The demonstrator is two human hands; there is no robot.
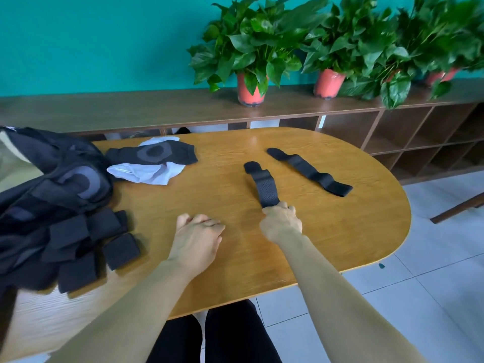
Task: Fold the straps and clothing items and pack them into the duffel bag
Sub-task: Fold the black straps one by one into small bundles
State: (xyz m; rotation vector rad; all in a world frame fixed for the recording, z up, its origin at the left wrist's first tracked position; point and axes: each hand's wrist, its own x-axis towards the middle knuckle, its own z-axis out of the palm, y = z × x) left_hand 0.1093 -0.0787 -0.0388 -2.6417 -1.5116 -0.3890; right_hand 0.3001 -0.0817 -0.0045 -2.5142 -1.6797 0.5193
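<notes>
- My right hand (281,221) is clamped round the near end of a black perforated strap (263,184). The fingers are curled tight over it, just right of the table's middle.
- That strap lies flat on the wooden table (340,231) and stretches away from the fist. Its rounded tab is at the far end, leaning a little to the left.
- My left hand (197,237) sits on the table near me, just left of the right one and apart from it. The fingers are curled under and I see nothing held in them.
- A second black strap (309,172) lies further right, well clear of both hands. It runs diagonally, with its rounded end far and left and its squared end nearer and right, and it doesn't touch the first strap.
- On the far left of the table, a black-and-grey garment (154,153) is spread over a crumpled white cloth (146,174). The white shows at both the near and far edges.
- Hard left, a big black heap of gear (52,179) spills across the table edge.
- Square black pads (120,251) fan out at the near side of the heap, the nearest just left of my left forearm.
- The heap is blurred, so I can't tell whether the duffel bag is part of it.
- Beyond the table, a long wooden shelf unit (392,132) carries potted plants (251,48) in red pots against a teal wall.
</notes>
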